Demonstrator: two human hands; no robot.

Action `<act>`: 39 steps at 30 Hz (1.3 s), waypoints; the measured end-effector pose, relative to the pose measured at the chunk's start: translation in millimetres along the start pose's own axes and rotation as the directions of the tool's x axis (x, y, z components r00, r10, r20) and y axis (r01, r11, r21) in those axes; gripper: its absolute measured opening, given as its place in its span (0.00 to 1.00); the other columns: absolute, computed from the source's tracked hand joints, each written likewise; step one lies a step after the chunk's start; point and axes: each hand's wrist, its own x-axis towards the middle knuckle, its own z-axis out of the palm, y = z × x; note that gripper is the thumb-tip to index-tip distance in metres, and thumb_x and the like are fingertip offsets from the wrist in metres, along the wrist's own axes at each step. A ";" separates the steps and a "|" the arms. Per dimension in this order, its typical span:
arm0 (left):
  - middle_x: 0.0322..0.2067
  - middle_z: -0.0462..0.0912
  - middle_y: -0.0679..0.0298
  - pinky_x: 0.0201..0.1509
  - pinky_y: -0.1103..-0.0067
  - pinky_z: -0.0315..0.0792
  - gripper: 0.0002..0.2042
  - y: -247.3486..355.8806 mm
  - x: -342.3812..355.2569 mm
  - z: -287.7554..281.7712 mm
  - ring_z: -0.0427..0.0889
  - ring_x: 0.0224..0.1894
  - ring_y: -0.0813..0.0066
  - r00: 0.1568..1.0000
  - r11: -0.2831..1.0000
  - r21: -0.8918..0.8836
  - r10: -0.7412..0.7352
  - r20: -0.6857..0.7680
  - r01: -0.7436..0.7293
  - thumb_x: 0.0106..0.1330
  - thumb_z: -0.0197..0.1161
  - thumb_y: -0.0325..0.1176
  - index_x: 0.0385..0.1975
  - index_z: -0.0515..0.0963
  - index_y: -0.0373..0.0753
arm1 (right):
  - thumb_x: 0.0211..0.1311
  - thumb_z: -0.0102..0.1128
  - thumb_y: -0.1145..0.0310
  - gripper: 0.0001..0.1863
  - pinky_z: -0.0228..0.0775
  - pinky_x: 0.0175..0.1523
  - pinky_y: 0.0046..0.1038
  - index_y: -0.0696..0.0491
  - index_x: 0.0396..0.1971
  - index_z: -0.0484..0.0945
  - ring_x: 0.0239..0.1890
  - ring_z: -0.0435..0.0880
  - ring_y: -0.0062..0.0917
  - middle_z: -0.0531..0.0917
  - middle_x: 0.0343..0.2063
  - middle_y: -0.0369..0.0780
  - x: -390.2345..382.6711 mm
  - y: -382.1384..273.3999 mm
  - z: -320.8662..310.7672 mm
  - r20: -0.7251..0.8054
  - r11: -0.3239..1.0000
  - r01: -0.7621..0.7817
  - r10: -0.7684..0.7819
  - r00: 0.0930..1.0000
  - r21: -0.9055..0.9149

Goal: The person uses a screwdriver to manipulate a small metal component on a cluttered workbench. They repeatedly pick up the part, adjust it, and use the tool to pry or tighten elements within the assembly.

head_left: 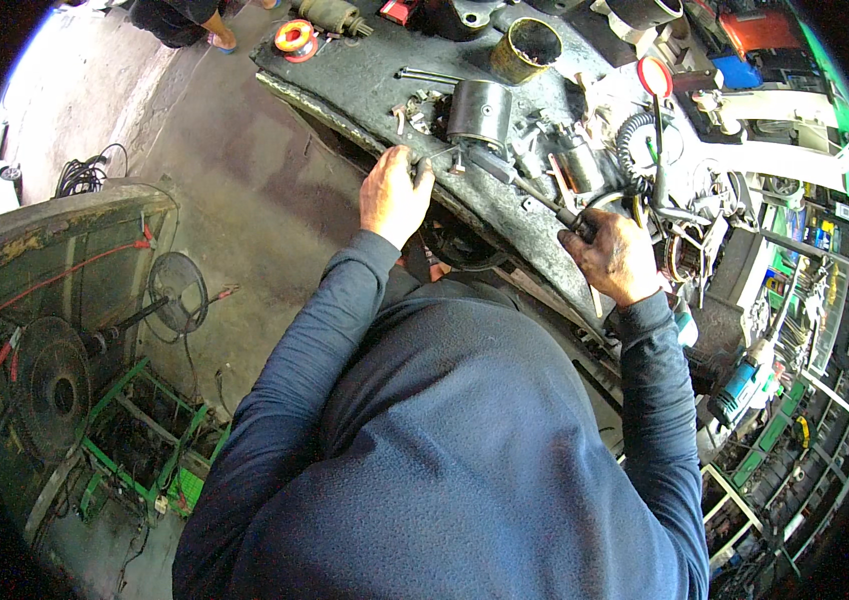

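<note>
Two hands here, well apart: the right hand (613,258) is wrapped round the handle of a long tool (535,193), which slants over the worktop (370,80)'s near side, head towards the left hand (397,195). That left thumb and finger sit close; whether they pinch anything, can't tell. Careful: a slip of the right wrist could jab those fingers or bump the dark cylinder (480,112) on the far side! Count: one tool, one yellowish can (501,58), one orange spool (295,40); loose bits (415,108) too jumbled to number.
</note>
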 end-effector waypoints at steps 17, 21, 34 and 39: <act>0.48 0.84 0.40 0.56 0.61 0.77 0.21 6.0 3.6 -5.1 0.84 0.51 0.42 1.000 0.999 -0.023 -0.022 0.006 0.023 0.65 0.70 0.37 0.49 0.79 0.25 | 0.59 0.68 0.55 0.19 0.78 0.42 0.46 0.56 0.37 0.85 0.34 0.88 0.48 0.86 0.28 0.51 -0.8 -8.2 -8.0 0.018 1.000 -0.008 0.007 1.000 0.008; 0.48 0.84 0.40 0.57 0.61 0.77 0.21 8.5 3.4 -4.5 0.84 0.51 0.42 1.000 1.000 0.002 0.002 -0.014 -0.002 0.65 0.70 0.37 0.49 0.79 0.24 | 0.59 0.69 0.54 0.19 0.78 0.42 0.46 0.57 0.38 0.85 0.34 0.88 0.49 0.86 0.28 0.52 -0.2 -4.4 -5.3 0.025 1.000 -0.007 0.007 1.000 0.013; 0.46 0.84 0.42 0.53 0.60 0.77 0.19 12.8 8.0 -3.3 0.84 0.48 0.40 1.000 1.000 -0.022 -0.016 0.013 0.016 0.66 0.69 0.39 0.46 0.80 0.27 | 0.59 0.68 0.54 0.19 0.79 0.41 0.46 0.56 0.38 0.85 0.33 0.88 0.48 0.86 0.27 0.51 -2.0 -5.1 -4.9 -0.011 1.000 0.011 -0.011 1.000 -0.018; 0.46 0.84 0.42 0.53 0.60 0.77 0.19 13.5 9.4 -5.1 0.84 0.49 0.41 0.999 1.000 -0.017 -0.025 0.030 0.026 0.66 0.69 0.38 0.47 0.80 0.27 | 0.59 0.67 0.54 0.19 0.79 0.40 0.46 0.56 0.37 0.85 0.32 0.88 0.48 0.86 0.26 0.51 -1.1 -5.6 -5.8 0.005 1.000 0.009 -0.009 1.000 -0.014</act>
